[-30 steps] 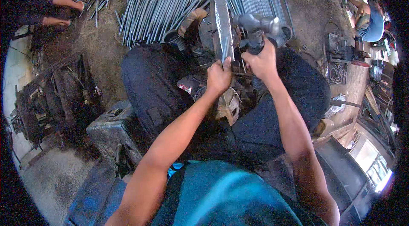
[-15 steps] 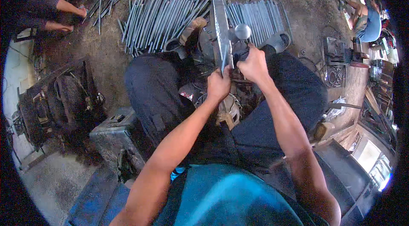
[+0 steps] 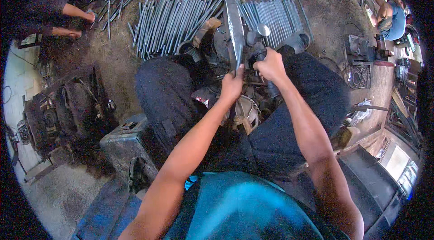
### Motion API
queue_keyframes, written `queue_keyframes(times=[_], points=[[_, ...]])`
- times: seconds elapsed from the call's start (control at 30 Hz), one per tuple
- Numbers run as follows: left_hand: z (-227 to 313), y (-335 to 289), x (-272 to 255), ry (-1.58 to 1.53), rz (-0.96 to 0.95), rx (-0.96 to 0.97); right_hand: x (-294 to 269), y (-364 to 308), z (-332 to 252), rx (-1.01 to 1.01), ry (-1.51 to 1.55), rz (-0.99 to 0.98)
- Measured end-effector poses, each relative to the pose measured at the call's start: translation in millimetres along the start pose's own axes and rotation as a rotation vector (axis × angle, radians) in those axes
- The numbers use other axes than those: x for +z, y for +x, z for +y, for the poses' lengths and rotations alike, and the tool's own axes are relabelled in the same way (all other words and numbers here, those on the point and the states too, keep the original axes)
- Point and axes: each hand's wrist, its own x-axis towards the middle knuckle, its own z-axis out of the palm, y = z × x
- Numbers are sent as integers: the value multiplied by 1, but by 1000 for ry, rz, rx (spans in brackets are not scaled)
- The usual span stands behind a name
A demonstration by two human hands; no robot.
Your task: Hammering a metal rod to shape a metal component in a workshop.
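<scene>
Between my knees a long metal bar (image 3: 233, 21) with a bright worn edge points away from me. My left hand (image 3: 232, 87) is closed at its near end, gripping a thin grey metal rod (image 3: 239, 61) that lies along the bar. To the right of the bar, my right hand (image 3: 271, 65) wraps round the dark handle of what looks like a hammer. The round shiny face of the hammer (image 3: 263, 30) stands just right of the bar, apart from it. Part of the rod is hidden by my left fingers.
Many grey metal rods (image 3: 169, 25) lie in rows on the dirt floor beyond my feet. At left stands a dark scuffed box (image 3: 129, 143). Another person's feet (image 3: 79, 12) are at far left; a seated person (image 3: 394, 22) is at far right, near a dark metal block (image 3: 359, 52).
The hammer's head has tipped and shifted slightly up and right, with my right hand moving a little. My left hand stays almost in place; the whole view has shifted slightly.
</scene>
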Motion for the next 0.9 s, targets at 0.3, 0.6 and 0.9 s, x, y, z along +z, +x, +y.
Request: queue_keyframes(times=[0.3,0.6,0.9], points=[[-6,-9,-14,-348,-298,-148,-37,-22,-45,-191,238,299],[0,-25,-10,-366,-277,-119,-24,13,-3,86,346,-65],[0,-28,-20,-362,-278,-139,-44,-21,-70,-204,-100,323]])
